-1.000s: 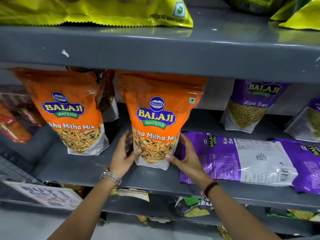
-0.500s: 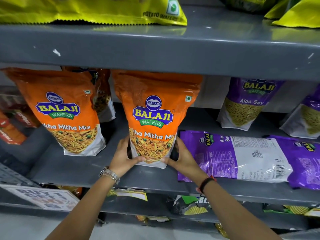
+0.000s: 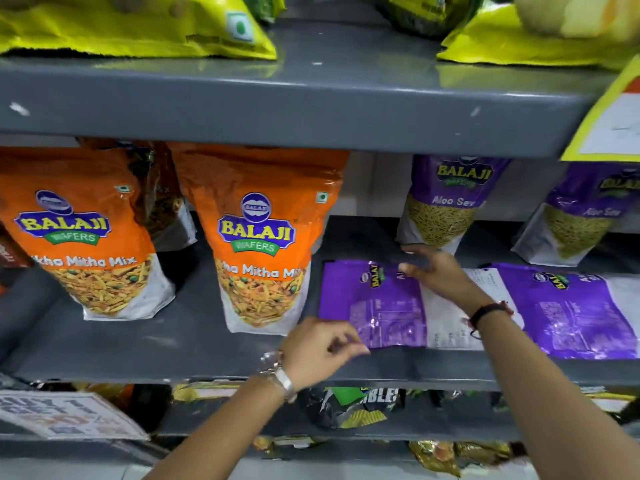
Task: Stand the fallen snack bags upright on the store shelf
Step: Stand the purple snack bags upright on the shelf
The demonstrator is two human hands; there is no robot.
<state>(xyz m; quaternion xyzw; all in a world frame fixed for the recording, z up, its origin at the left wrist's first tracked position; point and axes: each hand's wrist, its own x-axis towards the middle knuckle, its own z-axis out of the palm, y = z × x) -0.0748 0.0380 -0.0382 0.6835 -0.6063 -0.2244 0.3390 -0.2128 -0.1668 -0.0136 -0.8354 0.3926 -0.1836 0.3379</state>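
We find both hands at the nearer fallen purple bag [image 3: 391, 306], which lies flat on the grey shelf [image 3: 173, 344] with its back panel up, just right of the upright orange bag [image 3: 263, 244]. The left hand [image 3: 318, 351] is at the bag's front left corner, fingers loosely curled and part open; the frame is blurred there and we cannot tell whether its grip has closed on the edge. The right hand [image 3: 443, 275] rests spread over the bag's far edge, open, holding nothing. A second fallen purple bag [image 3: 585, 313] lies flat just to the right, its near end seemingly overlapping the first. Two purple bags [image 3: 446, 202] stand upright behind, at the back of the shelf.

Risks we judge from here:
- Lifting the near bag may drag the second one, given the apparent overlap, and pull it toward the shelf lip.
- The film looks slick; a pinch on one corner alone could slip and let the bag flop back.
- Swinging the bag up leftward could nudge the orange bag, which stands close beside it.
- The shelf above sits low, so the top seal may catch the upper shelf edge [image 3: 311, 112] and the bag may lean.
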